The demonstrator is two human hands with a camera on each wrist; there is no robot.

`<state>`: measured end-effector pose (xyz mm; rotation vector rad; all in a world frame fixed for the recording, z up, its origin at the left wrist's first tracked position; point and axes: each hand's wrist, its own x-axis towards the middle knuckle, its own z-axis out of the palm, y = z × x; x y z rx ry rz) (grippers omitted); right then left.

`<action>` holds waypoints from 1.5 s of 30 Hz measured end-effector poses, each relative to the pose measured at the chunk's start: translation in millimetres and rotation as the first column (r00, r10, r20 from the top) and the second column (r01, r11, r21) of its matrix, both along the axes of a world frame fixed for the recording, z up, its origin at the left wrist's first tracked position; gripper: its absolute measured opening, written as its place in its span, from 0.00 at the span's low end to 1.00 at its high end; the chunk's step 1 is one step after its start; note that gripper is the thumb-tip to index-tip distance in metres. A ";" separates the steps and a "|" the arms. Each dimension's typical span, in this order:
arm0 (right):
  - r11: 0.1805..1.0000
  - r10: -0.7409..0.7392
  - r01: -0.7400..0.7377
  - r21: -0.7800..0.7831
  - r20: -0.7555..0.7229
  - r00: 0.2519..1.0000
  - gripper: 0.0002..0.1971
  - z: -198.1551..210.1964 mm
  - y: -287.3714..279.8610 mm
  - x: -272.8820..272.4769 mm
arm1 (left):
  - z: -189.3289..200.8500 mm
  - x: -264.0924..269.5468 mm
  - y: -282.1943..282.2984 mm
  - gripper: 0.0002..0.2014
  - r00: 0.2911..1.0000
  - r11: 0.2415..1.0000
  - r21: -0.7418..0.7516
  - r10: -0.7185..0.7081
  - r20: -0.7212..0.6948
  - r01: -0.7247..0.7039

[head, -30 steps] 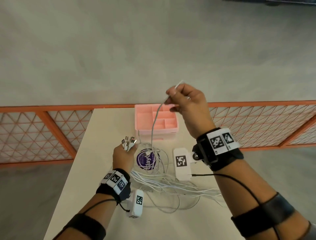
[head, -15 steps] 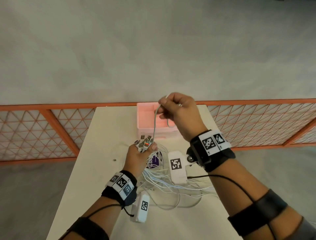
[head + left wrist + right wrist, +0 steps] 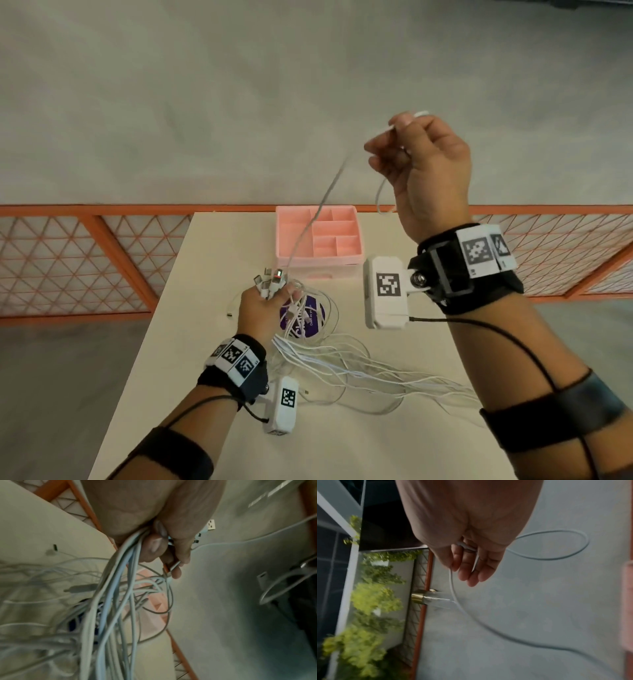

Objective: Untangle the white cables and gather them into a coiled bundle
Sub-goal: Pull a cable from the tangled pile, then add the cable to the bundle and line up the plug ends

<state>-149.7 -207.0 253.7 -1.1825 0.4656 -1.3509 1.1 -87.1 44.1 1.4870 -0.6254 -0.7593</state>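
Observation:
Several white cables (image 3: 346, 363) lie tangled across the cream table (image 3: 178, 342), fanning toward its right edge. My left hand (image 3: 258, 303) grips a bunch of their plug ends (image 3: 269, 279), which stick up from the fist; in the left wrist view the fingers (image 3: 154, 547) curl round the cable bundle (image 3: 109, 601). My right hand (image 3: 421, 161) is raised high above the table's far side and pinches one white cable (image 3: 329, 192), which runs taut down to the left fist. A loop (image 3: 556, 545) of that cable hangs behind the right palm.
A pink divided tray (image 3: 317, 236) stands at the table's far edge, behind the left hand. A purple round disc (image 3: 303, 317) lies under the cables. An orange mesh railing (image 3: 68, 260) runs behind the table. The table's near left part holds nothing.
My right hand has risen up and to the right, drawing its cable out long and taut. The left hand stays low over the table, still gripping the plug ends.

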 end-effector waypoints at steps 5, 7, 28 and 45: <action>0.987 -0.144 0.159 0.003 -0.409 0.901 0.07 -69.7 -10.6 -12.1 | 33.4 2.2 -5.0 0.09 0.995 0.992 -0.103 0.063 -0.076 -0.071; 0.988 -0.114 0.150 0.018 -0.562 0.819 0.08 -97.2 -9.5 -13.9 | 43.9 2.1 -9.1 0.08 0.993 0.988 -0.129 0.071 -0.089 -0.082; 0.943 0.275 -0.132 0.306 -0.493 0.825 0.11 -149.6 26.0 29.1 | 6.5 -14.1 8.7 0.05 0.990 0.991 -0.033 -0.129 -0.048 0.128; 0.917 0.110 0.290 0.275 -0.871 0.479 0.18 -185.6 -24.7 -53.4 | -7.3 2.7 11.3 0.06 0.956 0.996 -0.031 -0.088 -0.279 0.083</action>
